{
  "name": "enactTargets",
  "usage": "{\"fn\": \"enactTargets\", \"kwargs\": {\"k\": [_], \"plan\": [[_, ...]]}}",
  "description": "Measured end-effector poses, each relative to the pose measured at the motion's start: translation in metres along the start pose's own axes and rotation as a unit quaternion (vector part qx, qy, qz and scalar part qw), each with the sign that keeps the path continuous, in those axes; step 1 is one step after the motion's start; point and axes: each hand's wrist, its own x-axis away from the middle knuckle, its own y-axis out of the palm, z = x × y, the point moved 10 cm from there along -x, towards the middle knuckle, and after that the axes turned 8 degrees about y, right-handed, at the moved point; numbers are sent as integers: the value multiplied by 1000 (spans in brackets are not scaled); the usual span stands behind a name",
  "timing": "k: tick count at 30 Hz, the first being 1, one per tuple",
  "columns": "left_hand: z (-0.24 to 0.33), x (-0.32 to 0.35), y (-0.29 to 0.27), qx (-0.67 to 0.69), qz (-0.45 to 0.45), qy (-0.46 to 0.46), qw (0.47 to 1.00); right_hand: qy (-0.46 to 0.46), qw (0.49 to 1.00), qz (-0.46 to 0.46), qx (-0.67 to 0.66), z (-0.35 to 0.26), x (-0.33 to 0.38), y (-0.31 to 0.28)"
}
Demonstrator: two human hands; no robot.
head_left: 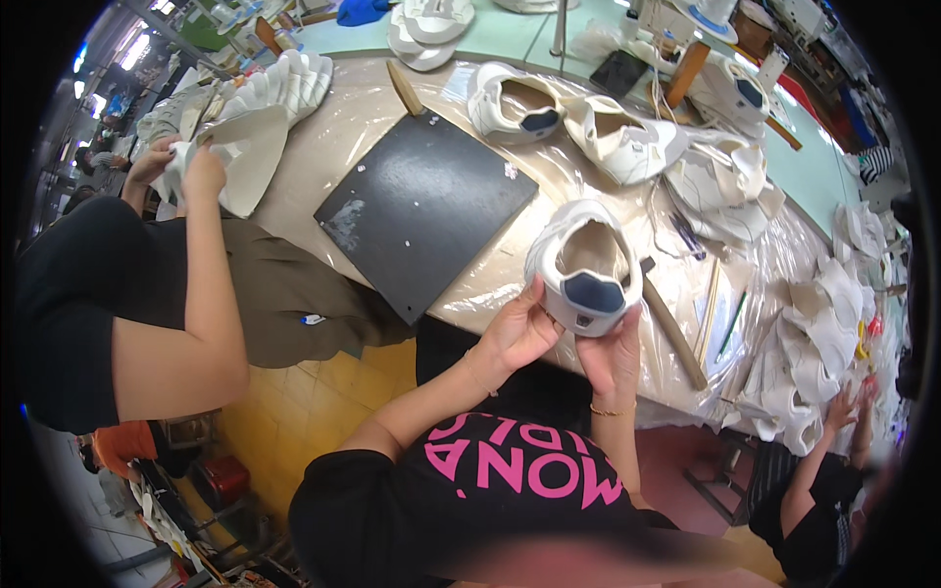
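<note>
At my far left a co-worker's hand [201, 169] grips a white shoe part. A black board [423, 209] lies on the plastic-covered table [333, 147]. My left hand [520, 328] and my right hand [610, 355] both grip a white shoe [586, 265], heel toward me, above the table's near edge. More white shoes [569, 118] lie beyond.

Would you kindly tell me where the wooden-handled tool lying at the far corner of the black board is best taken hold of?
Probably the wooden handle itself, fingers closing across its width from above. It lies flat on the plastic-covered table, free on both long sides, while its lower end meets the black board.
</note>
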Motion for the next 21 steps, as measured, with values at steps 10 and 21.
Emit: {"fn": "enactTargets", "kwargs": {"k": [10, 21], "plan": [[-1, 7, 7, -67, 13, 19, 997, 7, 997, 63, -47, 13, -2, -14], [-4, 15, 5, -128, 42, 4, 991, -239, 906, 234, 258, -73, 37, -37]]}}
